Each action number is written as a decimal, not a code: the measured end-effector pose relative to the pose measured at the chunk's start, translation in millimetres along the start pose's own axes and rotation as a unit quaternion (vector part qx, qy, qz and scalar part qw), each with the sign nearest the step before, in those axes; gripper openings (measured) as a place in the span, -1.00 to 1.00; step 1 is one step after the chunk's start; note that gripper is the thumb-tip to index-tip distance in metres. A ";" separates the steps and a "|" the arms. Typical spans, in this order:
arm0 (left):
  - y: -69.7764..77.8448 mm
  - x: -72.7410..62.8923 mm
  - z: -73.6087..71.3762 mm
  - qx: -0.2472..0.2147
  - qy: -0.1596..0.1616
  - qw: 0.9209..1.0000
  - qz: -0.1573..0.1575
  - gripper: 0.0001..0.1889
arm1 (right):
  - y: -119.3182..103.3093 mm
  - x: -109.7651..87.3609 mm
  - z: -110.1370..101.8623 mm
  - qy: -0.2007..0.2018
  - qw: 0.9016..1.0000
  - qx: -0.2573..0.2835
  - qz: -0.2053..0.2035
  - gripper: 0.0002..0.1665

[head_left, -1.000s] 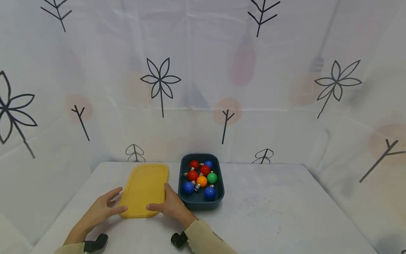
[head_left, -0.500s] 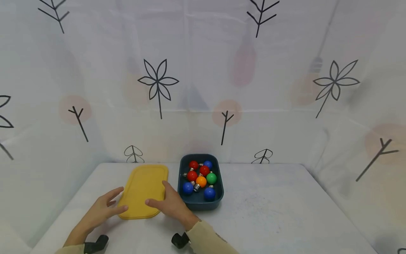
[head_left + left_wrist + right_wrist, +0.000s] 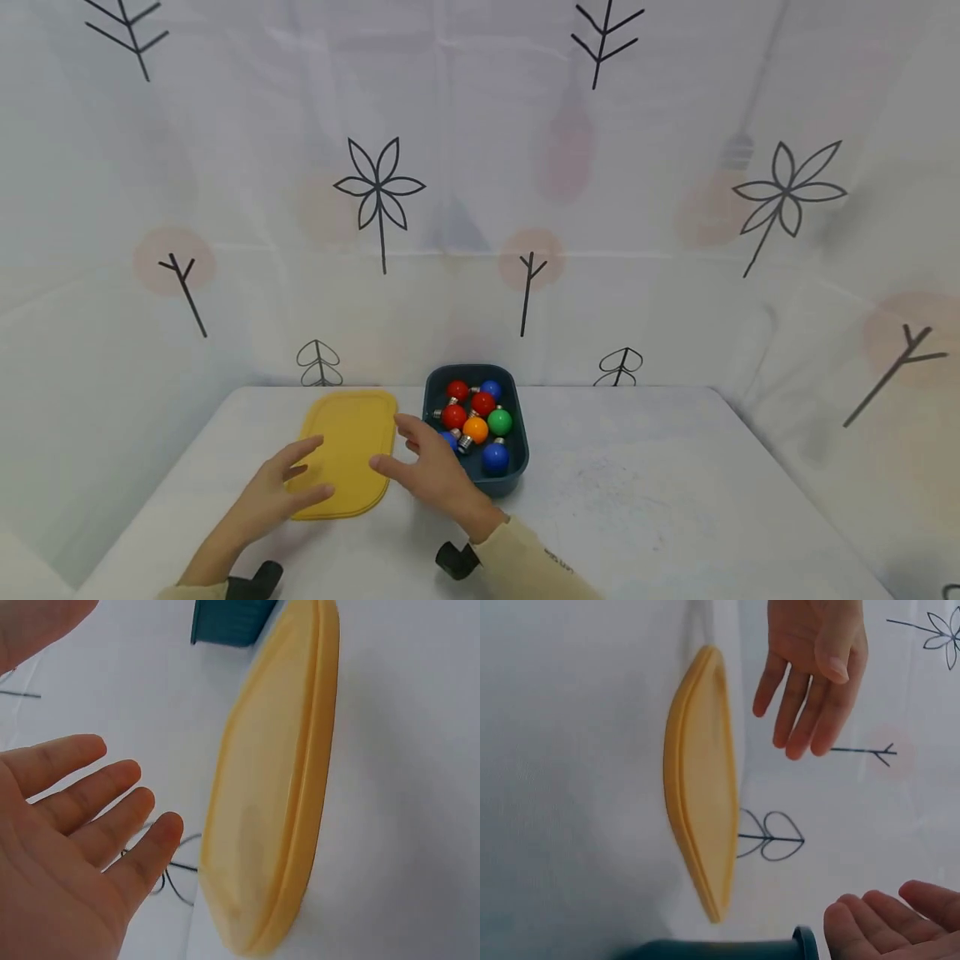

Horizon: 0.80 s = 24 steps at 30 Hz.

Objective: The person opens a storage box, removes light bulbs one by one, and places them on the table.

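A flat yellow lid (image 3: pixel 348 450) with rounded corners and a raised rim lies on the left part of the white table. Over its lower left side hovers my left hand (image 3: pixel 270 500), fingers apart and nothing in them; the left wrist view shows its open palm (image 3: pixel 67 855) clear of the lid (image 3: pixel 262 787). My right hand (image 3: pixel 438 475), also holding nothing, is raised by the lid's right edge, its relaxed fingers overlapping the near left rim of a dark teal tub (image 3: pixel 480 486) in the head view. Several coloured light bulbs (image 3: pixel 476 430) lie in the tub.
The white table (image 3: pixel 637 475) extends to the right of the tub. Behind it hangs a white cloth (image 3: pixel 465 317) printed with dark plant drawings. Each wrist carries a black camera (image 3: pixel 456 561).
Both hands have shifted right and lifted off from around the lid, the right one now overlapping the tub's edge. The lid and tub stay where they were.
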<state>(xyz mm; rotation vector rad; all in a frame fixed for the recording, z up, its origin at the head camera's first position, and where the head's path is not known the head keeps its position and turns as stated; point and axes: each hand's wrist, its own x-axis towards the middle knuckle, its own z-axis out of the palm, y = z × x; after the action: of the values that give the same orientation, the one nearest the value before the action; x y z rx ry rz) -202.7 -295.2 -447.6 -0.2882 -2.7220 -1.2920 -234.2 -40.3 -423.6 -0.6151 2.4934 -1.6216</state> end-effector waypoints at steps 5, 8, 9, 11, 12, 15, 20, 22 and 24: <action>10.2 -0.6 16.2 -0.031 -0.006 0.999 0.030 -0.18 | 8.8 -7.6 -20.9 0.021 0.999 -0.013 -0.032 -0.15; 16.1 0.0 26.3 -0.051 0.000 0.997 0.050 -0.21 | 15.2 -11.3 -32.3 0.028 0.998 -0.020 -0.053 -0.17; 17.7 0.1 29.6 -0.054 0.001 0.997 0.055 -0.22 | 17.8 -12.1 -35.8 0.028 0.997 -0.024 -0.064 -0.17; 23.9 4.8 35.5 -0.066 0.001 0.996 0.058 -0.24 | 22.5 -11.0 -45.7 0.028 0.996 -0.035 -0.079 -0.19; 26.8 7.3 38.4 -0.071 0.000 0.996 0.059 -0.25 | 24.5 -10.3 -50.5 0.028 0.995 -0.041 -0.088 -0.19; 35.5 15.3 46.6 -0.083 -0.008 0.995 0.052 -0.26 | 28.0 -9.1 -64.5 0.024 0.992 -0.068 -0.107 -0.19; 49.1 28.4 60.4 -0.081 -0.026 0.996 0.036 -0.24 | 32.3 -6.7 -83.1 0.021 0.988 -0.111 -0.105 -0.20; 53.5 33.8 66.3 -0.076 -0.033 0.996 0.030 -0.22 | 35.9 -4.8 -88.7 0.023 0.988 -0.117 -0.102 -0.22; 57.6 39.3 72.2 -0.075 -0.036 0.996 0.025 -0.22 | 39.4 -2.7 -93.9 0.024 0.987 -0.123 -0.100 -0.23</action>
<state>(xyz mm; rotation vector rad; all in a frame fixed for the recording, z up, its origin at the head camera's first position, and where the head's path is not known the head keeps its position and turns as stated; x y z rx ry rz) -229.9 -198.7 -442.4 -0.4213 -2.6612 -1.5029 -270.9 54.7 -419.3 -0.8905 2.7704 -1.4113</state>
